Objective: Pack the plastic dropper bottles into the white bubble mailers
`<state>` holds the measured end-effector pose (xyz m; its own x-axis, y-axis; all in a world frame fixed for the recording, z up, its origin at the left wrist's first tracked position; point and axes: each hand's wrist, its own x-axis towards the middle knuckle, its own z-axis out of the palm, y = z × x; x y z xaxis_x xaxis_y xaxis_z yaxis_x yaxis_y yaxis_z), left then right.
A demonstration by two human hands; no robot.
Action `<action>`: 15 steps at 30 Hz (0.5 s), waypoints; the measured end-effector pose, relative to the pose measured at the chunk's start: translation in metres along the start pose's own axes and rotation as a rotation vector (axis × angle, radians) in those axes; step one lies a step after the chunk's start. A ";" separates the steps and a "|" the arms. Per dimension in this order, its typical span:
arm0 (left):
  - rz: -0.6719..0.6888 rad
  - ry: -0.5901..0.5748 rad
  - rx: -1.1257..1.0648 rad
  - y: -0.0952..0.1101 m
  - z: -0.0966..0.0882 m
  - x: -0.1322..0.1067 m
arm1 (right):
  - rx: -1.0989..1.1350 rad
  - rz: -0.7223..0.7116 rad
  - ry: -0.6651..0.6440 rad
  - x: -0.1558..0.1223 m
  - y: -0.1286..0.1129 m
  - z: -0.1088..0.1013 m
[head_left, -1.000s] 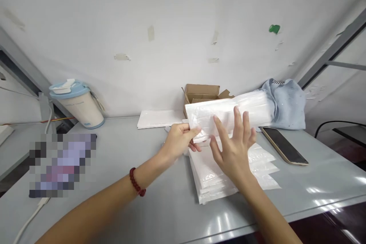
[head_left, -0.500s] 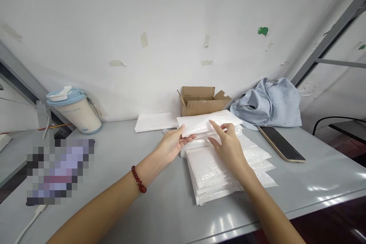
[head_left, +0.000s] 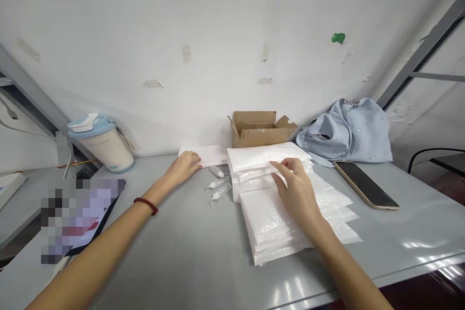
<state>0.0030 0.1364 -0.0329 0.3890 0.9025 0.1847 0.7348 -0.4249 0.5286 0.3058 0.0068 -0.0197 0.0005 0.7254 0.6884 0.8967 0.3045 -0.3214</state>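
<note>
A stack of white plastic packets lies in the middle of the grey table, with a second stack of white packets in front of it. My right hand rests on these stacks, fingers curled over the edge of the top far packet. My left hand has reached left to a flat white sheet pile by the wall and touches its near corner, fingers loosely bent. Small clear plastic pieces lie between the hands.
An open cardboard box stands against the wall. A pale blue cloth bundle and a phone lie at the right. A white cup with blue lid stands left, with cables and a blurred flat item nearby.
The white packet held up in both hands came down onto the far stack. My left hand let go and moved left to the flat white pile.
</note>
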 end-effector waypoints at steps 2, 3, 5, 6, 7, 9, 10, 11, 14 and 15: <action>0.091 -0.034 0.096 -0.007 0.001 0.005 | 0.012 -0.015 0.028 0.001 -0.001 -0.002; 0.127 -0.044 0.131 -0.009 0.003 0.007 | 0.018 -0.023 0.041 0.001 -0.002 -0.002; 0.175 -0.046 0.179 -0.010 0.005 0.010 | 0.028 -0.033 0.062 0.001 -0.003 -0.003; 0.189 -0.042 0.195 -0.010 0.005 0.012 | 0.033 -0.035 0.068 0.002 -0.003 -0.003; 0.198 -0.036 0.206 -0.010 0.006 0.013 | 0.037 -0.035 0.071 0.002 -0.003 -0.003; 0.208 -0.022 0.221 -0.011 0.006 0.014 | 0.044 -0.032 0.066 0.001 -0.004 -0.004; 0.211 -0.015 0.225 -0.012 0.005 0.014 | 0.046 -0.031 0.061 0.001 -0.004 -0.004; 0.214 -0.007 0.228 -0.013 0.005 0.013 | 0.047 -0.030 0.055 0.001 -0.005 -0.003; 0.229 0.006 0.234 -0.015 0.004 0.012 | 0.048 -0.035 0.034 0.001 -0.005 -0.003; 0.236 0.006 0.237 -0.016 0.004 0.012 | 0.049 -0.038 0.027 0.001 -0.005 -0.003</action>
